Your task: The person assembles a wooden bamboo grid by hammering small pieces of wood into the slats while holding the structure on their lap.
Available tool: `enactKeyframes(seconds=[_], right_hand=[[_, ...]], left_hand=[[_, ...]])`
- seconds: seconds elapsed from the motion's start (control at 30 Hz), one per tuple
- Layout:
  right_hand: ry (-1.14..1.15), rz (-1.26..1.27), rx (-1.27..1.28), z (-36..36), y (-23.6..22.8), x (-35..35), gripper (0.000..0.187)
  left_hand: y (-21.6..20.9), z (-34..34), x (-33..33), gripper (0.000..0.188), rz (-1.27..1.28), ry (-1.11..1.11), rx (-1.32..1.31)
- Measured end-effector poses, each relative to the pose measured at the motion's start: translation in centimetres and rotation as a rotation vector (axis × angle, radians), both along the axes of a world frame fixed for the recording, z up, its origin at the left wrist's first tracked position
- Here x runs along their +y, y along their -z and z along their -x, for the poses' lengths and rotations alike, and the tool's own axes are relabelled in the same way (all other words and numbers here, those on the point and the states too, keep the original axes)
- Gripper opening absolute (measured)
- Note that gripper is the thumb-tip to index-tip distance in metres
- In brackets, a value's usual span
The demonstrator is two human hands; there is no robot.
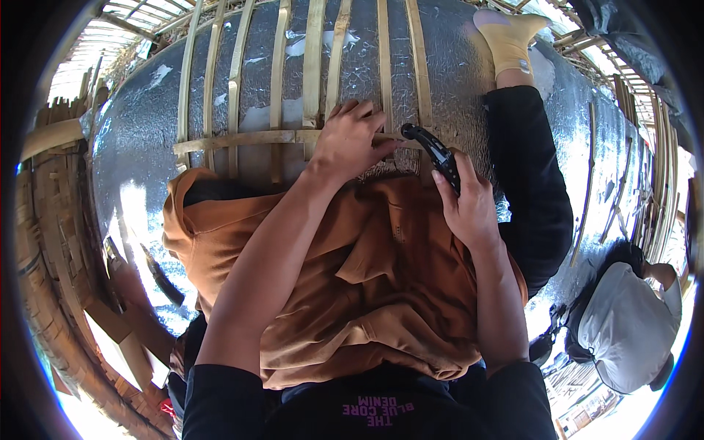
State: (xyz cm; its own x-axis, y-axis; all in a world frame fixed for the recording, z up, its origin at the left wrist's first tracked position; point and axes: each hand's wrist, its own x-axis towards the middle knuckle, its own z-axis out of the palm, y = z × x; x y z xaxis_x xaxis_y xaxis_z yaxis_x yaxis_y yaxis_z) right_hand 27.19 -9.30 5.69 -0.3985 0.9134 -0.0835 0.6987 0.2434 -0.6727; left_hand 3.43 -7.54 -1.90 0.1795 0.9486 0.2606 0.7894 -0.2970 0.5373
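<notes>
My left hand (pixel 348 141) is closed on a crosswise bamboo strip (pixel 242 138), its fingers curled over the strip near the right end. In my right hand (pixel 469 198) is a black curved hand tool (pixel 434 155), which looks like a folding knife; its rounded tip lies close to the strip's end. Whether a blade is out I cannot tell. Several lengthwise bamboo slats (pixel 277 66) run away from me and meet the crosswise strip at roughly right angles. Brown cloth (pixel 352 271) covers my lap, just below both hands.
A silvery foil-like sheet (pixel 458 81) spreads beneath the slats. My outstretched leg (pixel 528 147), with a tan sock (pixel 512 48), bounds the right side. Farther right sits a pale grey bag-like bundle (pixel 631 323). Woven bamboo (pixel 62 293) lines the left.
</notes>
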Motion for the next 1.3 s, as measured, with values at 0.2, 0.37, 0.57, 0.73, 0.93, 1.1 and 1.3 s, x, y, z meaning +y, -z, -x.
enactKeyframes(seconds=[0.2,0.37,0.57,0.73,0.93,1.1,1.3], right_hand=[[-0.014,-0.051,0.015,0.0,0.5,-0.1,0.028],[-0.014,-0.040,0.025,0.1,0.2,-0.2,0.028],[-0.063,-0.028,-0.017,0.1,0.5,-0.3,0.031],[-0.127,-0.089,-0.168,0.3,1.2,-0.3,0.033],[-0.073,-0.128,-0.065,0.6,1.1,-0.9,0.034],[-0.056,-0.072,-0.155,0.5,1.3,-0.7,0.032],[-0.018,0.003,-0.233,0.9,1.3,-0.5,0.032]], left_hand=[[-0.5,0.4,0.0,0.038,0.062,0.007,0.030],[-0.1,0.1,-0.1,0.034,0.007,0.021,0.098],[-0.1,0.4,-0.2,0.030,0.014,0.012,0.106],[-0.2,0.3,-0.2,0.030,0.101,0.010,0.121],[0.0,0.1,-0.1,0.028,0.093,-0.005,0.099],[0.0,0.4,-0.4,0.027,0.013,-0.008,0.065],[0.3,0.2,-0.1,0.029,0.019,-0.016,0.075]])
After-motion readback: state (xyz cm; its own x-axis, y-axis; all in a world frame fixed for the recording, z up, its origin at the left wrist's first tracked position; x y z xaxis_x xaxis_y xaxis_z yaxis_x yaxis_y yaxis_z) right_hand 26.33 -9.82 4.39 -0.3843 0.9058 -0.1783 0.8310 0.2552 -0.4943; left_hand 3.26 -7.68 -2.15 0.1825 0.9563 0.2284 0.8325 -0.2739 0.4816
